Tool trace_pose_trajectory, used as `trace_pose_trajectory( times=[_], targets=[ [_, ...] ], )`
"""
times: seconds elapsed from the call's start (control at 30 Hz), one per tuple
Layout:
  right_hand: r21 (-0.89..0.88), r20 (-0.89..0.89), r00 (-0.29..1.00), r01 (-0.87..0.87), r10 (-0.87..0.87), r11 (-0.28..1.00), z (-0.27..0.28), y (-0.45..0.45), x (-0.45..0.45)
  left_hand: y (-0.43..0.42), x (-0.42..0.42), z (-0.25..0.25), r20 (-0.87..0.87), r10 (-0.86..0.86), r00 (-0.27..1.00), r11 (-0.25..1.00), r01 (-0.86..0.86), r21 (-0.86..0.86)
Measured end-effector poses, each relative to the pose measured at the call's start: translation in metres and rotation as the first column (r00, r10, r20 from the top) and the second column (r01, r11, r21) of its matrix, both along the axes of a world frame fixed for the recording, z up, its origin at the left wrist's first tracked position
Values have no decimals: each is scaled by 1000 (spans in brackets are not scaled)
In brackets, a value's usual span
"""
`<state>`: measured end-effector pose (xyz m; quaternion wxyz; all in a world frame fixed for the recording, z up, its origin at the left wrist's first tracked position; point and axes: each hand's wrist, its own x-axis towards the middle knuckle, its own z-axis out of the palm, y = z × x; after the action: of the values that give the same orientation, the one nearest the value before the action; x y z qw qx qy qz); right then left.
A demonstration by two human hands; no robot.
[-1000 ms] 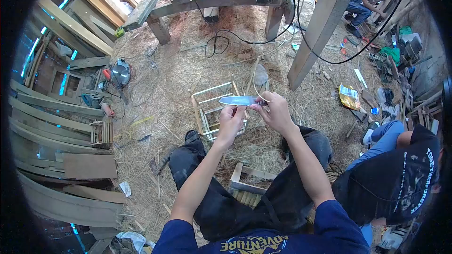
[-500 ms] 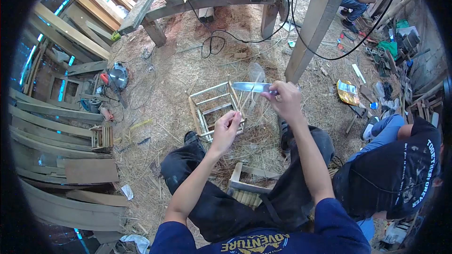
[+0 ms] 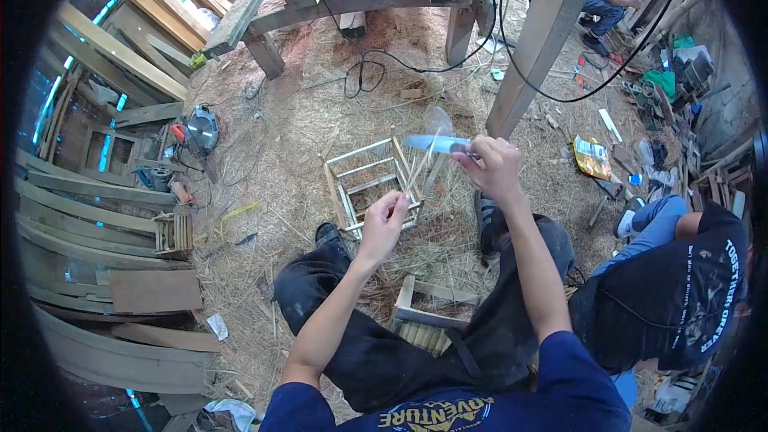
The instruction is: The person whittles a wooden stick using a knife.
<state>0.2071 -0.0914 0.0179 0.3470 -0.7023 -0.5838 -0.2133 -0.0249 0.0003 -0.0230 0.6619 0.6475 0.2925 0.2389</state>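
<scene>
R hand [image 3: 496, 166] clenches knife [image 3: 458, 146], blade [image 3: 422, 142] clear of L hand [image 3: 381, 228], pinching thin strip [image 3: 414, 177].

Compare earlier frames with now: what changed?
The right hand, holding the silver-bladed knife, moved forward and right; the left hand, pinching a thin pale strip, drew back from the blade, so the hands separated. The slatted pale-wood frame stayed on the floor.

Navy short-slv tee [image 3: 520, 418] w/ yellow "ADVENTURE" print [image 3: 436, 417], baggy blk trousers [image 3: 384, 360], dk footwear [image 3: 329, 234]
</scene>
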Motion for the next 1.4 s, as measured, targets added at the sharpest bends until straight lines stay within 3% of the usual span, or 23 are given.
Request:
trace_pose_trajectory(
  times=[0.1,0.13,0.23,0.27,0.37,0.4,0.57,0.6,0.77,0.87,1.07,1.2,1.4],
  targets=[
    [-10,28,973,-229,229,973,-14,-1,-40,-3,5,-1,18,-6,1000,999,5,37],
    [-89,27,967,-250,253,964,-15,-5,-45,-5,4,-2,12,3,1000,999,-4,40],
    [180,-190,982,51,-16,982,-3,13,7,-7,-3,-2,-50,-22,999,995,27,92],
    [23,-373,911,199,-176,980,0,9,13,-8,-3,3,-69,-36,997,993,43,112],
    [-32,-7,997,-80,80,996,-8,1,-21,-9,2,6,-48,-44,998,994,49,98],
    [-46,-43,995,-95,93,994,-11,1,-27,-10,4,7,-13,-20,1000,998,21,57],
    [16,-394,907,169,-149,986,-9,8,-9,-7,1,9,39,-36,999,991,41,-128],
    [14,-438,881,203,-176,979,-5,5,-11,-7,6,5,86,-21,996,1000,23,-18],
    [16,-503,849,199,-164,980,-10,-1,-19,-1,3,9,112,-49,993,961,77,-264],
    [104,-463,884,-24,70,994,-12,1,-33,-1,4,11,125,-38,991,933,80,-351],
    [28,-397,861,-334,317,942,-23,4,-60,-3,10,6,105,51,993,902,-1,-433],
    [-46,-332,879,-378,343,925,-21,9,-63,0,8,-3,147,-41,988,912,97,-399],
    [-73,-357,859,-418,367,906,-24,9,-63,-5,13,8,132,8,991,946,36,-323]
  ],
)
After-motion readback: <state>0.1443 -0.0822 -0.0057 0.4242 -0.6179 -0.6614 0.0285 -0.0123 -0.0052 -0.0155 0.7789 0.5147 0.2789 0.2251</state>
